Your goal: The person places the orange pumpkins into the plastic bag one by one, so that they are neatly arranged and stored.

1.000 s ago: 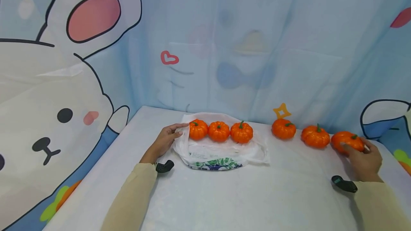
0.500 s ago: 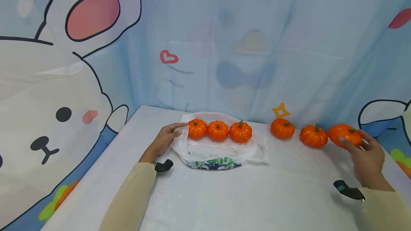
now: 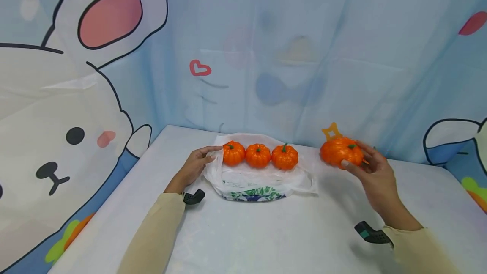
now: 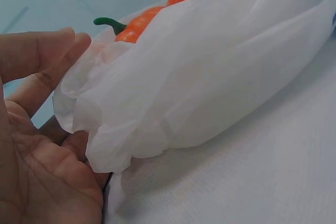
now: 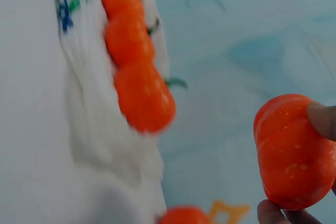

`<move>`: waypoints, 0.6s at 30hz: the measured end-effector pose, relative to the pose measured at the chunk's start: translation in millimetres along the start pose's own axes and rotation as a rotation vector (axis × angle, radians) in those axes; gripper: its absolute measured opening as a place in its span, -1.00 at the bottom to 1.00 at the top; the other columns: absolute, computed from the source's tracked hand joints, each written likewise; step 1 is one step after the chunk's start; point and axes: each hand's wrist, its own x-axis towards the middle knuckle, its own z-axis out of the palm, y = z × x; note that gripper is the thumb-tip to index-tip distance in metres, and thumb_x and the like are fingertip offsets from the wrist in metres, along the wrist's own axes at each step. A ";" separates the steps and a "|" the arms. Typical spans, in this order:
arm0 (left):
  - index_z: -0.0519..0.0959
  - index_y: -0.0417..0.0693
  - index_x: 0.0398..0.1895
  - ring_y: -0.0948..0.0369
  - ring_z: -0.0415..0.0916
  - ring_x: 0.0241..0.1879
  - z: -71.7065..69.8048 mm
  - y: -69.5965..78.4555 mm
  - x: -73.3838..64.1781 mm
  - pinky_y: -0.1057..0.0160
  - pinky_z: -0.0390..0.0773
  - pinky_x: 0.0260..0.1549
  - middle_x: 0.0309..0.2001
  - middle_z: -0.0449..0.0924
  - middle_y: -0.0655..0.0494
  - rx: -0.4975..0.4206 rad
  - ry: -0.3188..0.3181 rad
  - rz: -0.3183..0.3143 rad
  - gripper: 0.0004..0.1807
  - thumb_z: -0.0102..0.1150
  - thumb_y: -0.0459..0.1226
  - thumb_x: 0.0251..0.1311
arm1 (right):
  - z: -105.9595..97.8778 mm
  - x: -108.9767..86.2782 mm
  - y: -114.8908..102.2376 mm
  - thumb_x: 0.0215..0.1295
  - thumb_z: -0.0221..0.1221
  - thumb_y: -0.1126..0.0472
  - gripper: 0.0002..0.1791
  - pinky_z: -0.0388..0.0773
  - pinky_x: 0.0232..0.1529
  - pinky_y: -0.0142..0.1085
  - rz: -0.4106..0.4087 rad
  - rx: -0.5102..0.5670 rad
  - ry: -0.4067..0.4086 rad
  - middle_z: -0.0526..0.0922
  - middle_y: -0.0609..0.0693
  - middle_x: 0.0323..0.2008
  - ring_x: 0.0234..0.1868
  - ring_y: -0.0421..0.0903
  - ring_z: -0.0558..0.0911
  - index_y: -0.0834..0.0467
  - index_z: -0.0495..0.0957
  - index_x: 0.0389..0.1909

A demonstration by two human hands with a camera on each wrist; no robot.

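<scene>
My right hand [image 3: 382, 185] grips a small orange pumpkin [image 3: 349, 150] with a green stem, held up off the table. In the right wrist view, thumb and fingers clasp this pumpkin [image 5: 294, 153] from its side. It overlaps a resting pumpkin in the head view; another is mostly hidden behind the hand. My left hand [image 3: 192, 169] pinches the left edge of a white plastic bag [image 3: 243, 179] printed with green leaves. Three pumpkins sit in a row in the bag's mouth: left [image 3: 233, 153], middle [image 3: 258, 156] and right [image 3: 285, 157]. In the left wrist view, the bag's crumpled edge [image 4: 105, 124] lies between the fingers.
A white-covered table [image 3: 274, 236] runs back to a blue cartoon curtain [image 3: 236, 109]. One resting pumpkin's top [image 5: 184, 217] shows at the right wrist view's bottom. Black devices are worn at the left wrist [image 3: 194, 197] and the right wrist [image 3: 373, 234].
My right hand has lifted the rightmost pumpkin and carried it left, over the other two beside the bag. The left hand stays at the bag's edge.
</scene>
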 end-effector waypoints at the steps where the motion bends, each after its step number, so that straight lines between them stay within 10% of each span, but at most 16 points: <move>1: 0.43 -0.21 0.33 0.04 -0.01 0.53 -0.1 0.0 -0.1 -0.05 0.03 0.50 0.48 0.23 0.00 0.003 -0.002 0.002 -0.55 -0.04 -0.38 0.38 | 10.1 -2.3 -4.0 0.31 0.26 0.11 -0.18 0.43 -0.07 -0.76 -0.032 -0.035 -0.022 0.14 0.19 0.48 0.20 -0.33 0.36 -0.12 0.11 0.53; 18: 0.46 -0.23 0.30 0.07 -0.05 0.55 -2.1 -3.4 1.7 -0.02 -0.11 0.54 0.46 0.26 -0.03 0.044 0.005 0.042 -0.53 0.13 -0.38 0.30 | 188.3 -30.1 -24.5 0.15 0.38 0.27 -0.26 0.42 0.33 0.01 0.035 0.095 -0.412 0.33 0.12 0.37 0.36 0.17 0.40 0.02 0.35 0.36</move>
